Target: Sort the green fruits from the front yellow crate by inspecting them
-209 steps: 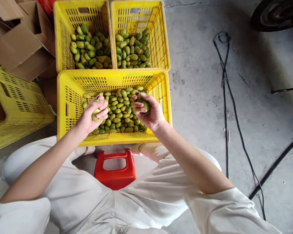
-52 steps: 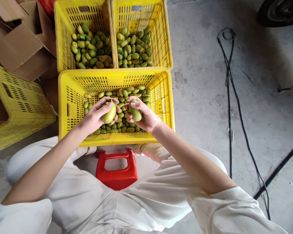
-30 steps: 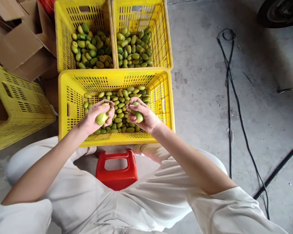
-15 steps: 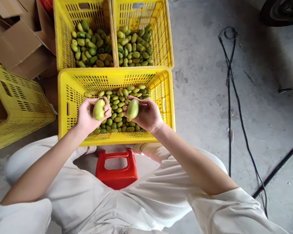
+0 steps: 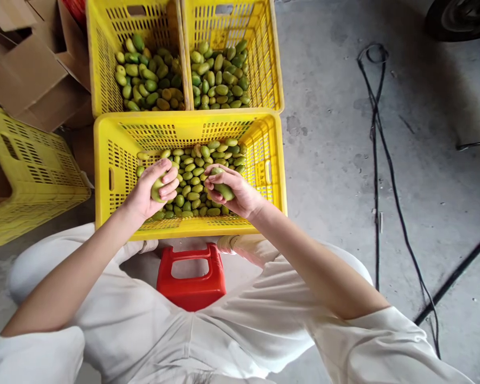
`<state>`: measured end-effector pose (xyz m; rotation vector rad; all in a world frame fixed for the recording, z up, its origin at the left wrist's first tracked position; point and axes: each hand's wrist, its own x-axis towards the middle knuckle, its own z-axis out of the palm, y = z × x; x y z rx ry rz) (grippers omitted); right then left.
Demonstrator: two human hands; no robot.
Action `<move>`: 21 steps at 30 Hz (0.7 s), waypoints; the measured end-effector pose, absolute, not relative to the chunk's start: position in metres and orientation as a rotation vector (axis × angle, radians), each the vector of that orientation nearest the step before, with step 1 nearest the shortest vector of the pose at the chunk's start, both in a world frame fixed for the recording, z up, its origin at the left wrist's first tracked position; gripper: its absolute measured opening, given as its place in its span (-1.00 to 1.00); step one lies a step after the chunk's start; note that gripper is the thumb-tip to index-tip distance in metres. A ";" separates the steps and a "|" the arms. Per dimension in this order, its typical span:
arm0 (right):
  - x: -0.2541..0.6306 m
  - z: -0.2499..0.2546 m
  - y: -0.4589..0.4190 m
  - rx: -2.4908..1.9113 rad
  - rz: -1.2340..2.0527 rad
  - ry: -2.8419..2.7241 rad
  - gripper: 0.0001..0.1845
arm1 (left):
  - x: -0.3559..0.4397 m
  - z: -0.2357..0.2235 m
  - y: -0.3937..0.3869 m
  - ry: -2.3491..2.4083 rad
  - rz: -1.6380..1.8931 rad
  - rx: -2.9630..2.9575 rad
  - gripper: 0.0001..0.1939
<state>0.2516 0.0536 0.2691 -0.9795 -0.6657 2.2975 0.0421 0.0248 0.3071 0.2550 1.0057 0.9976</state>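
My left hand (image 5: 154, 186) is closed around a green mango (image 5: 157, 190), fingers curled over its front. To its right, my right hand (image 5: 234, 191) grips another green mango (image 5: 225, 192), which lies tilted with its lower end showing below the fingers. Both hands are held apart above the near yellow crate (image 5: 190, 229). Inside that crate lie many small oval green fruits (image 5: 192, 196), some partly hidden by my hands.
Two more yellow crates (image 5: 187, 80) with green fruit adjoin the far side. Another yellow crate (image 5: 44, 160) and cardboard boxes (image 5: 28, 74) are at left. A red stool (image 5: 192, 293) shows between my legs. Black cables (image 5: 376, 160) lie on the floor at right, near a tire (image 5: 456, 21).
Both hands have turned and their fingers have wrapped further round the fruits, covering more of them. The right-hand mango has tilted and moved slightly lower. The crates stay in place.
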 end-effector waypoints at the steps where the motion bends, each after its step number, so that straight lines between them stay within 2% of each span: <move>1: 0.252 0.269 0.054 -0.975 2.303 -0.675 -0.65 | 0.040 0.307 0.026 1.019 0.983 0.239 -0.55; 8: 0.255 0.270 0.062 -0.938 2.285 -0.488 -0.76 | 0.032 0.301 0.026 0.992 0.946 0.220 -0.58; 14: 0.251 0.270 0.057 -0.978 2.238 -0.483 -0.65 | 0.042 0.298 0.025 1.018 1.052 0.152 -0.92; 21: 0.254 0.272 0.058 -1.007 2.200 -0.560 -0.66 | 0.046 0.291 0.022 1.027 1.037 0.349 -0.75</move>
